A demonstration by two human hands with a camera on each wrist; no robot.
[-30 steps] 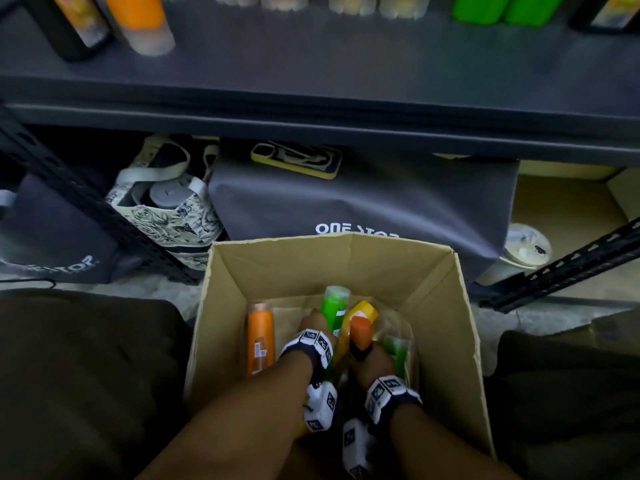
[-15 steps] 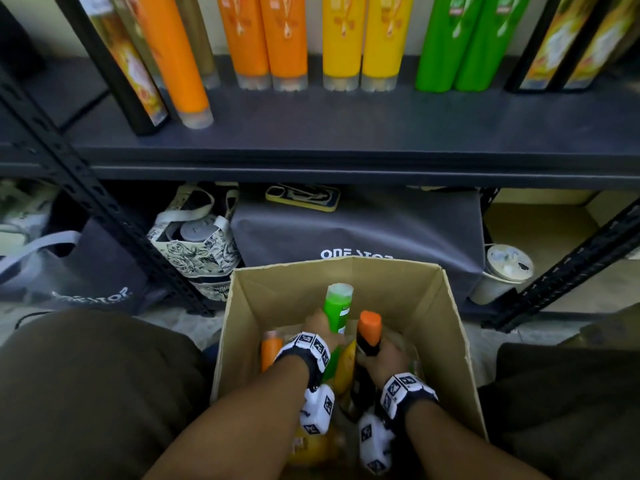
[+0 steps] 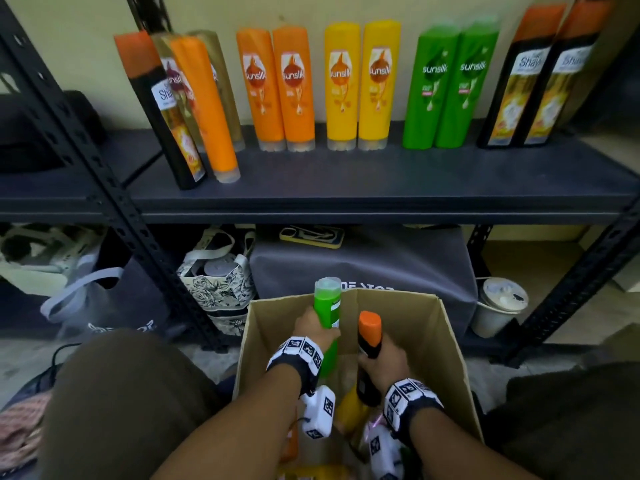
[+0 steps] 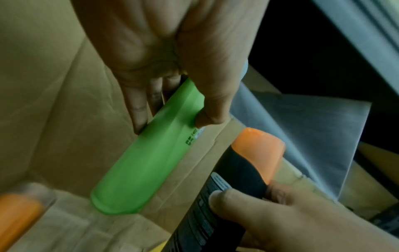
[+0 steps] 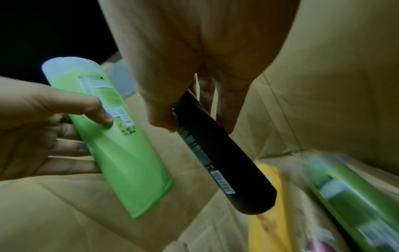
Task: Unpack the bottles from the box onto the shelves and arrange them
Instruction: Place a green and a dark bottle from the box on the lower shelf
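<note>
Bottles come out two at a time here: the left hand (image 3: 313, 325) is wrapped round a green bottle (image 3: 327, 301), and the right hand (image 3: 382, 362) is wrapped round a black bottle (image 3: 370, 344) with an orange cap. Both are held cap-up, their upper parts above the rim of the box (image 3: 450, 341) and their lower ends down inside it. In the left wrist view the thumb sits on one face of the green bottle and the fingers (image 4: 138, 109) on the other, about halfway up, which looks a firm enough hold for the lift.

To do this well, I'd say, lift both straight up until the bases clear the cardboard, and keep them apart so they don't knock together (they're close now). More bottles lie loose in the bottom, a yellow one (image 5: 267, 204) and another green one (image 5: 354, 201) among them, so don't drag anything through them.

Above, the shelf (image 3: 381, 174) holds bottles in colour pairs. The green pair (image 3: 450, 88) and the black pair (image 3: 540, 77) stand at the right, and the bottles in hand probably belong in front of those, labels forward. At the left a black bottle and an orange one stand forward of the row, crowded against two gold-brown ones, and they'll likely want tidying later.
</note>
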